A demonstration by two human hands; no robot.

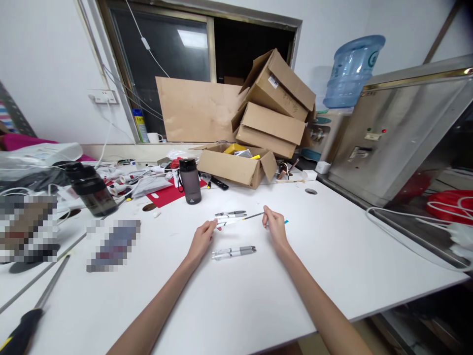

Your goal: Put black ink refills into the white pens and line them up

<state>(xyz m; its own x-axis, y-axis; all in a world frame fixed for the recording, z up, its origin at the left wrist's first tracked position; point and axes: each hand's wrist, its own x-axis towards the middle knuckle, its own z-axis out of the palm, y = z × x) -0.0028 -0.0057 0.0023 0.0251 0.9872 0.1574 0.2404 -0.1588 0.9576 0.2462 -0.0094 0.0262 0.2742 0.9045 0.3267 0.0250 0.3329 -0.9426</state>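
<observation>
Left hand [201, 240]: we pinched a pen barrel [228, 222] in our fingers | right hand [274, 228]: fingers clamped its refill [253, 216] | desk [332, 266]: two pens [233, 252] lay nearby

Matt white table [258, 305]; clear plastic pen [233, 252], metallic cap; brown cardboard boxes [236, 167]; smoky plastic bottle [190, 181]

Place: small workshop or back-room packing area.
Work surface: large white table [332, 276], cluttered along its far edge.
Stock: open cardboard boxes [273, 106] stacked against the window [166, 54]; a flat cardboard sheet [195, 111] beside them.
Equipment: stainless steel cabinet [402, 133] with indicator lights; water dispenser bottle [353, 69].
Tools: screwdriver [33, 310], loose cables [406, 231], wall socket [103, 96].
Sundries: two dark drinking bottles [190, 180].
</observation>
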